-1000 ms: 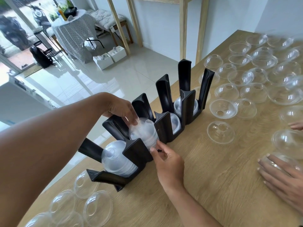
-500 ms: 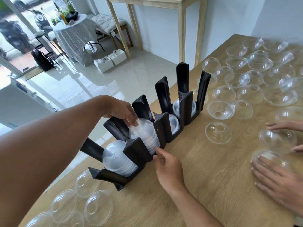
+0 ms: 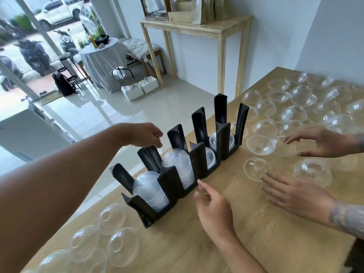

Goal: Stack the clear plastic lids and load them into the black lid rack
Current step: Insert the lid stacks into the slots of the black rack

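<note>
The black lid rack (image 3: 171, 182) stands on the wooden table (image 3: 246, 223) along its left edge, with upright dividers. Stacks of clear dome lids lie in its compartments: one stack (image 3: 149, 190) nearest me, a second stack (image 3: 180, 164) behind it, smaller stacks further back. My left hand (image 3: 144, 134) hovers just above the rack's far side, fingers loose, holding nothing. My right hand (image 3: 211, 201) is in front of the rack, fingers apart, empty. Loose clear lids (image 3: 260, 144) lie spread over the table to the right.
Another person's two hands (image 3: 295, 194) reach in from the right over loose lids, one near a lid (image 3: 255, 168). More lids (image 3: 116, 245) lie at the near left corner. The table's left edge drops to a tiled floor. A tall wooden side table (image 3: 197, 30) stands behind.
My left hand has let go of the second lid stack and lifted off it. My right hand has drawn back from the rack. The view has tilted up.
</note>
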`<action>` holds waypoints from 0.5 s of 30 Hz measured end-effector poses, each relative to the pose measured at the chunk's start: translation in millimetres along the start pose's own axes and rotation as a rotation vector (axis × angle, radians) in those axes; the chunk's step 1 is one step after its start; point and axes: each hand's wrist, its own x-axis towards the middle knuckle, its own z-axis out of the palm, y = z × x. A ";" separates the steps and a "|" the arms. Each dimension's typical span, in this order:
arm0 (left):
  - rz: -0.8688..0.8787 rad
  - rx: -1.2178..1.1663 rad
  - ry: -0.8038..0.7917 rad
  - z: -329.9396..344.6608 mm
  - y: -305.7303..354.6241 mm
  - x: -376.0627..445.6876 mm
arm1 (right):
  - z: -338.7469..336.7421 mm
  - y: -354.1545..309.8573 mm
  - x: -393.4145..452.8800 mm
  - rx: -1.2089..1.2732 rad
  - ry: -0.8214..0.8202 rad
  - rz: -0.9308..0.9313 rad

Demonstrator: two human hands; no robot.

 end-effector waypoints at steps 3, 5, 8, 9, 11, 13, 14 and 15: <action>0.120 -0.025 0.228 3.2 -11.5 -44.3 | -17.8 0.1 -20.4 -0.026 0.017 -0.048; 0.189 -0.086 0.429 15.0 -24.4 -83.1 | -28.4 3.1 -36.5 -0.044 0.023 -0.059; 0.207 -0.219 0.658 50.4 -45.2 -149.3 | -37.3 8.6 -63.7 -0.077 -0.010 -0.057; 0.205 -0.278 0.691 67.4 -51.0 -172.2 | -38.1 10.3 -73.0 -0.093 -0.026 -0.055; 0.184 -0.379 0.715 108.6 -61.3 -214.4 | -35.9 13.8 -90.8 -0.140 -0.056 -0.053; 0.118 -0.460 0.681 157.2 -72.0 -247.5 | -28.6 16.8 -107.8 -0.217 -0.100 -0.049; 0.068 -0.468 0.647 182.3 -77.2 -260.1 | -22.5 17.3 -115.7 -0.281 -0.137 -0.053; 0.013 -0.455 0.617 206.3 -82.0 -270.6 | -14.9 16.9 -123.2 -0.369 -0.189 -0.068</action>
